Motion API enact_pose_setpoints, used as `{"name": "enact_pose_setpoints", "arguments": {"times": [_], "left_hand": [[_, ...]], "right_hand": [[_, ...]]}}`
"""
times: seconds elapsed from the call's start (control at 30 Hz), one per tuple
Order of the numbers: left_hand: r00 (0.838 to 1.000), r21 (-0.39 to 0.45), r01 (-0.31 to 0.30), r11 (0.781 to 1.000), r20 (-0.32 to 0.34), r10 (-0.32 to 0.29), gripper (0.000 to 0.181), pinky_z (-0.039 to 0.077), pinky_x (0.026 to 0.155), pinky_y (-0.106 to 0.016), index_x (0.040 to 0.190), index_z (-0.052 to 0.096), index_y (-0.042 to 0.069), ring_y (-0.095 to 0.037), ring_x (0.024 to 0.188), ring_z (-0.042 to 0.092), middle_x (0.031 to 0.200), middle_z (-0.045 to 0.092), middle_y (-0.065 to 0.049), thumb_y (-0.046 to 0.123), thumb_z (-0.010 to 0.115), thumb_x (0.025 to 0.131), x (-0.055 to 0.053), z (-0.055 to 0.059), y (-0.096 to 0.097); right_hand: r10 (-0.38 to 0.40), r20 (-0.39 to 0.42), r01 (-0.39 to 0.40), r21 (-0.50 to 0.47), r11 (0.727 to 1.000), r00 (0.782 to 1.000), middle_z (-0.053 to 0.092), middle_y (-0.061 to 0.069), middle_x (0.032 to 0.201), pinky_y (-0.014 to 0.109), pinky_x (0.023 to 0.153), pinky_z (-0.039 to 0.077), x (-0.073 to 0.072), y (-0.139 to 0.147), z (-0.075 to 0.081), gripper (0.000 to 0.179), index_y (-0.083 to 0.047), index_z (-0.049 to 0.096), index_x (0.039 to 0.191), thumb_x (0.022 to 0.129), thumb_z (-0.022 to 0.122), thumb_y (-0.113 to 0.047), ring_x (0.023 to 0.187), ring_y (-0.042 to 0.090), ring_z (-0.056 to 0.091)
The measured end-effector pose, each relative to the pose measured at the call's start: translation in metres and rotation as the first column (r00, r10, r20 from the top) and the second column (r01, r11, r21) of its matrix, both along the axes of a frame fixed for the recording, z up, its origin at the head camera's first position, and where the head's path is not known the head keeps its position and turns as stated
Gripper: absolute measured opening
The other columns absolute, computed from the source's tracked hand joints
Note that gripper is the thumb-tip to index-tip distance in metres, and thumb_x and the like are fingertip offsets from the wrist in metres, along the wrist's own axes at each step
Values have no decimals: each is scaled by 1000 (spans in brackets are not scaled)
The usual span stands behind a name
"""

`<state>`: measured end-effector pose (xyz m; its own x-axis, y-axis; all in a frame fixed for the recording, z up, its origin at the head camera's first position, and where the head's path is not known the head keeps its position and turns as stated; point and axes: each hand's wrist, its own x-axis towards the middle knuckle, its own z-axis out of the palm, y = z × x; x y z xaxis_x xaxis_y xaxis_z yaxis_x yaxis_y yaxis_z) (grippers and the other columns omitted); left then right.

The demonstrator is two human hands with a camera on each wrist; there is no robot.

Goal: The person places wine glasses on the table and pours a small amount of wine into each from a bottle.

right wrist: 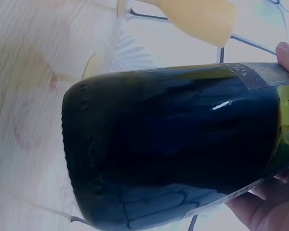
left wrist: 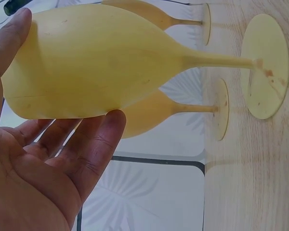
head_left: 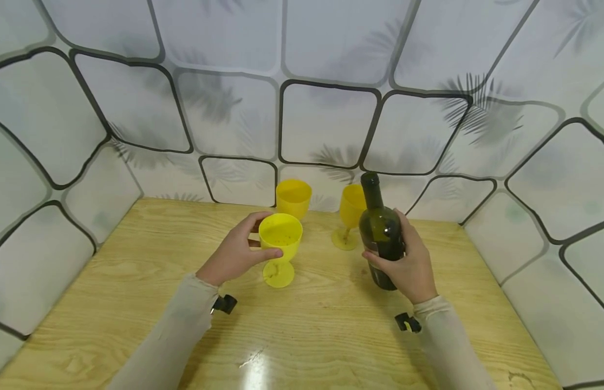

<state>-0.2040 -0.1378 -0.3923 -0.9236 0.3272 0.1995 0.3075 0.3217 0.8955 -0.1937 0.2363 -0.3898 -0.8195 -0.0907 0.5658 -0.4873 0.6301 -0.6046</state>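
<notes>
In the head view, a yellow goblet stands upright on the wooden table, its round foot flat on the wood. My left hand holds its bowl from the left, thumb in front and fingers behind. The left wrist view shows the goblet with its stem and foot stained brown. My right hand grips a dark green wine bottle around its body. The bottle leans slightly left, neck up, and its base is close over the table. Dark liquid shows through the glass in the right wrist view, below the label.
Behind the held goblet is another yellow goblet near the wall. A third yellow goblet stands just left of the bottle, partly hidden by it. Patterned wall panels enclose the wooden table at the back and both sides.
</notes>
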Motion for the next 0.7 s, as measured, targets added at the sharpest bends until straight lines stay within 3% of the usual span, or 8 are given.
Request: {"name": "enact_pose_setpoints", "arguments": {"times": [0.3,0.7], "left_hand": [[1000,-19,-10,1000,9,10,82,55,98,-45,153,42,22,-25,117,59,141,54,3,43,85,86,0,3,1],[1000,-12,-17,1000,2,17,81,56,97,-45,152,44,22,-24,117,60,141,55,1,42,85,86,2,4,2]], "right_hand": [[-25,-73,33,105,994,997,56,18,145,61,102,48,0,-1,3,114,-20,38,161,66,101,-17,124,39,60],[-6,-166,49,253,966,986,61,22,128,63,84,56,-1,5,16,113,-14,41,158,63,102,-23,107,42,66]]}}
